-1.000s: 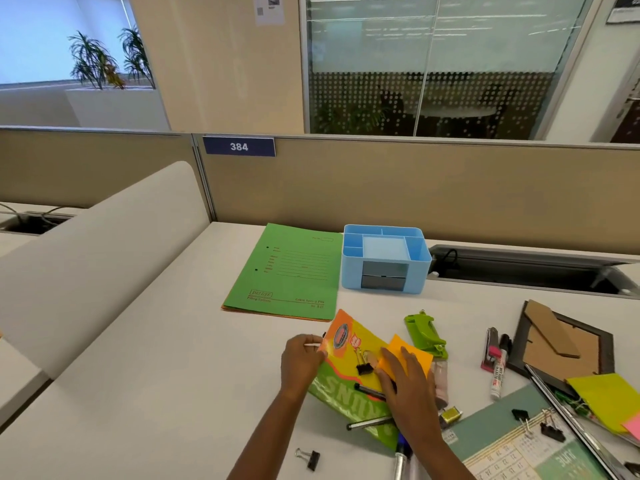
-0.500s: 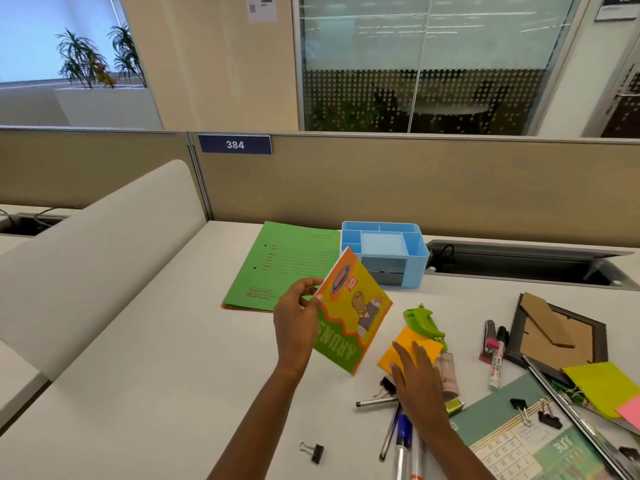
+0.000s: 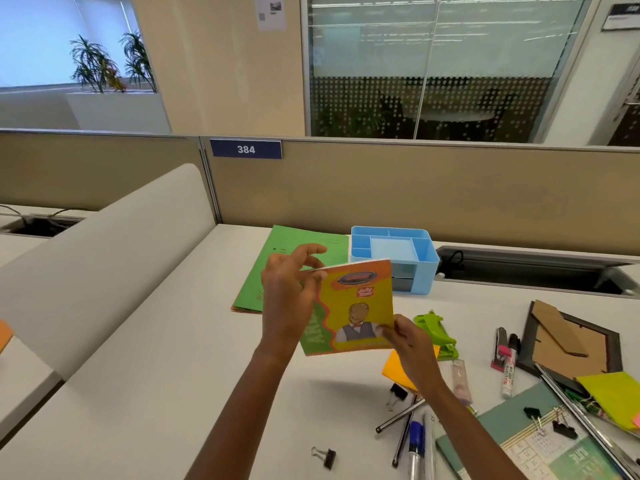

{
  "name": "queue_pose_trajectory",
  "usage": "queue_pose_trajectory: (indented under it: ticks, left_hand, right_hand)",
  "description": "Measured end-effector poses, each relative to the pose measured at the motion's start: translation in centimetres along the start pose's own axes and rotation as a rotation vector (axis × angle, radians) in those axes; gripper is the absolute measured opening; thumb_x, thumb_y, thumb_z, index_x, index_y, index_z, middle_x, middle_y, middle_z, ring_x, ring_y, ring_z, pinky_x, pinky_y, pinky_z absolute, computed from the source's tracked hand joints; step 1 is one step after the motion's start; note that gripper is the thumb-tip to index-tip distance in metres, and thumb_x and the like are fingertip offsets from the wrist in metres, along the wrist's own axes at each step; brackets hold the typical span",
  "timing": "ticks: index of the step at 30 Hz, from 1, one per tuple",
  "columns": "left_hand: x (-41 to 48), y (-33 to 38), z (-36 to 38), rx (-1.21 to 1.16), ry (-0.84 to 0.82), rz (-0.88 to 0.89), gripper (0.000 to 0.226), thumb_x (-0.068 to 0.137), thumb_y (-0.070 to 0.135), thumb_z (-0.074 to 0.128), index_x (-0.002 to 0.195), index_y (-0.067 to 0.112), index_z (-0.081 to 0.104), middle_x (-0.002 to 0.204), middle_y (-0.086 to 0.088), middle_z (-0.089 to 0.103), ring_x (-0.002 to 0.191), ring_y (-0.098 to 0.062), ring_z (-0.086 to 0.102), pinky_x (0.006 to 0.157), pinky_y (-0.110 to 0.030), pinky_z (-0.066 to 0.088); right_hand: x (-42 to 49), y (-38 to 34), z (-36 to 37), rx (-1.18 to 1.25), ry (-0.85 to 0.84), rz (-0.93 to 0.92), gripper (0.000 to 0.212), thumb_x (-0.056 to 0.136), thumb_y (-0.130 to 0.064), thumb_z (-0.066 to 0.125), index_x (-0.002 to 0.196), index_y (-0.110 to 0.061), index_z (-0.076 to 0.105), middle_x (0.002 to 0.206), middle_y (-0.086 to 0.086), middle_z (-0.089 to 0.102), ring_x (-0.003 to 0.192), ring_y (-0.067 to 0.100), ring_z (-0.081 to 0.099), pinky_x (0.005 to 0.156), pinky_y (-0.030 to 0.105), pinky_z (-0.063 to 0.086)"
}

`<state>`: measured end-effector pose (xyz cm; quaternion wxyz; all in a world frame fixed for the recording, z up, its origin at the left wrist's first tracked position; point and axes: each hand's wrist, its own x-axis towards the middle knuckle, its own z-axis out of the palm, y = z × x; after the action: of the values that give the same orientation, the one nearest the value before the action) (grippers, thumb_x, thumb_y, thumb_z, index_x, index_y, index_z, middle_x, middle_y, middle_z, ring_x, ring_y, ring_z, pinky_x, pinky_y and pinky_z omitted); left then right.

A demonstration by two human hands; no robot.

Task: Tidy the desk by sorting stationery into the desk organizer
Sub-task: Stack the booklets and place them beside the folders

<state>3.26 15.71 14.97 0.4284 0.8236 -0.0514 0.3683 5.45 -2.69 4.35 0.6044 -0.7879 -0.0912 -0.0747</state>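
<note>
- Both hands hold one thing off the desk [image 3: 173, 393]: the left hand [image 3: 287, 299] grips the colourful booklet [image 3: 353, 306] by its left edge, fingers curled over the top corner, and the right hand [image 3: 410, 344] pinches its lower right corner between thumb and fingertips.
- That booklet hangs nearly upright, cover to the camera, just in front of the blue desk organizer [image 3: 394, 251]. It rests on nothing.
- The organizer's open compartments all look empty, so by my reading the sorting has barely begun and the booklet is the item in hand.
- Next, I judge, the booklet must go forward and down into a slot wide enough for it. It looks broad against the compartments, so it may need to stand on edge, or go elsewhere.
- Left of the organizer, touching its side, lies a green folder [image 3: 304, 237].
- In front of the organizer, to the right, sit a green stapler-like tool [image 3: 434, 332] and orange sticky notes [image 3: 396, 370]; nearer the person lie loose pens [image 3: 401, 417] and a black binder clip [image 3: 325, 457].
- Farther right of the organizer are markers [image 3: 509, 362], a face-down picture frame [image 3: 568, 341] and a calendar [image 3: 519, 438].
</note>
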Motion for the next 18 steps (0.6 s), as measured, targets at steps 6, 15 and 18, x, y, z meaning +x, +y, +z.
queue_pose_trajectory:
  ticks: [6, 15, 18]
  left_hand:
    - [-0.9, -4.7, -0.5, 0.364, 0.132, -0.123, 0.045, 0.083, -0.002, 0.060, 0.126, 0.009, 0.055, 0.126, -0.018, 0.054, 0.121, -0.029, 0.038, 0.093, -0.046, 0.040]
    - [-7.0, -13.2, -1.2, 0.350, -0.302, -0.746, 0.030, 0.090, 0.007, 0.049, 0.119, 0.008, 0.058, 0.118, -0.017, 0.060, 0.110, -0.031, 0.055, 0.086, -0.033, 0.042]
    - [-8.0, -14.5, -1.3, 0.326, -0.332, -0.807, 0.032, 0.088, 0.002, 0.049, 0.118, 0.005, 0.059, 0.119, -0.016, 0.060, 0.110, -0.030, 0.056, 0.087, -0.032, 0.042]
  right_hand:
    - [-2.3, 0.4, 4.0, 0.052, -0.008, 0.103, 0.010, 0.076, -0.036, 0.053, 0.079, -0.028, 0.059, 0.075, 0.004, 0.067, 0.069, 0.016, 0.059, 0.062, 0.037, 0.048]
    - [-5.0, 2.0, 10.2, 0.156, -0.025, 0.495, 0.005, 0.089, -0.015, 0.056, 0.085, -0.015, 0.060, 0.070, 0.003, 0.061, 0.061, 0.016, 0.054, 0.050, 0.017, 0.041]
    - [-5.3, 2.0, 11.8, 0.099, -0.037, 0.570, 0.005, 0.088, -0.013, 0.057, 0.083, -0.013, 0.059, 0.073, 0.003, 0.061, 0.067, 0.018, 0.055, 0.055, 0.023, 0.041]
